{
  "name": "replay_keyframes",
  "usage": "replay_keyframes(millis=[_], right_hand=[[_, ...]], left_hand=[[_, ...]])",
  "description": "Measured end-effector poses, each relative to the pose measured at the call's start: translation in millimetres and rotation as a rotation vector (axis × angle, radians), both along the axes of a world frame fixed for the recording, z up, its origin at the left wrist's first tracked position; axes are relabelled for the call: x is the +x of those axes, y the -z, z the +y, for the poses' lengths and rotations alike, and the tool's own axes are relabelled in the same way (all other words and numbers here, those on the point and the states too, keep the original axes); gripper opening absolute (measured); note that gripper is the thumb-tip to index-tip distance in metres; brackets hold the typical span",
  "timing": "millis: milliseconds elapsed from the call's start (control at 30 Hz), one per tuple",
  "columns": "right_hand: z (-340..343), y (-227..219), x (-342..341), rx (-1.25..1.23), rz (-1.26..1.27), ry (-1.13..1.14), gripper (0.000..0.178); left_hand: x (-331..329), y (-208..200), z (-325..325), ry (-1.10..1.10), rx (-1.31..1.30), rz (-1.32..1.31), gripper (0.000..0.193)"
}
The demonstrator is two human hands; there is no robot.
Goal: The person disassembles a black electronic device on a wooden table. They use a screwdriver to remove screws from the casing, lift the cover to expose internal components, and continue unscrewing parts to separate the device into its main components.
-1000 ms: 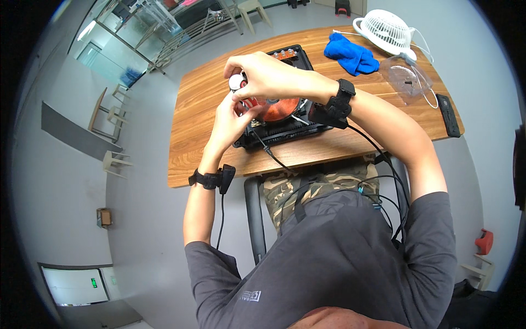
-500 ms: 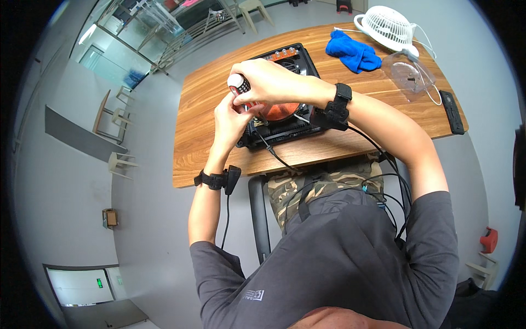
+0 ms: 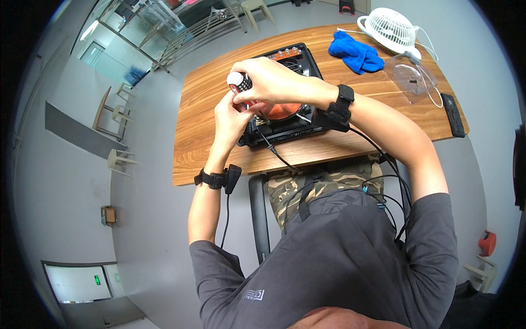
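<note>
**Screwdriver over open case**

Right hand wrapped around a screwdriver, round white-capped handle poking out by the thumb, shaft hidden below. Left hand pinched low at the shaft or tip; exact contact hidden. Both above a black case with an orange part on the table. Likely light, stiff, grippy at the knurled handle; best held there. Case probably heavy, innards fragile. Cloth, fan well apart.

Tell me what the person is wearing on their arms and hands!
Both hands are bare, no gloves. The left hand and right hand each have a black wrist strap carrying a small black box, with a thin black cable trailing back to the body. Short dark grey sleeves end above the elbows.
</note>
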State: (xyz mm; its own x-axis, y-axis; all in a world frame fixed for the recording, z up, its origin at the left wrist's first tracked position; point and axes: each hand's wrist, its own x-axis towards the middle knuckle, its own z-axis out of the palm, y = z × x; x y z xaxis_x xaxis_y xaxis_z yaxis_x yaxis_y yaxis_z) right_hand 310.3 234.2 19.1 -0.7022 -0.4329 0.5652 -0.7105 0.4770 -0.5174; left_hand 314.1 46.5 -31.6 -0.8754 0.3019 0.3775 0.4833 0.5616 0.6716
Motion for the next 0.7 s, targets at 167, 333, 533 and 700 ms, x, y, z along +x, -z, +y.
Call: replay_keyframes(millis=[167,333,533,700], right_hand=[[0.0,-0.3,1.1,0.015,-0.016,0.004,0.04],[1.5,1.7,-1.1,0.036,-0.067,0.004,0.043],[2.8,1.2,0.8,0.006,-0.008,0.002,0.042],[-0.4,1.1,0.5,0.046,0.004,0.008,0.045]], left_hand=[[0.3,1.3,0.5,0.013,0.022,-0.008,0.028],[2.8,0.8,3.0,0.021,0.022,0.006,0.028],[4.0,-4.1,3.9,0.005,0.021,0.003,0.03],[2.5,-0.4,1.8,0.0,0.011,0.07,0.031]])
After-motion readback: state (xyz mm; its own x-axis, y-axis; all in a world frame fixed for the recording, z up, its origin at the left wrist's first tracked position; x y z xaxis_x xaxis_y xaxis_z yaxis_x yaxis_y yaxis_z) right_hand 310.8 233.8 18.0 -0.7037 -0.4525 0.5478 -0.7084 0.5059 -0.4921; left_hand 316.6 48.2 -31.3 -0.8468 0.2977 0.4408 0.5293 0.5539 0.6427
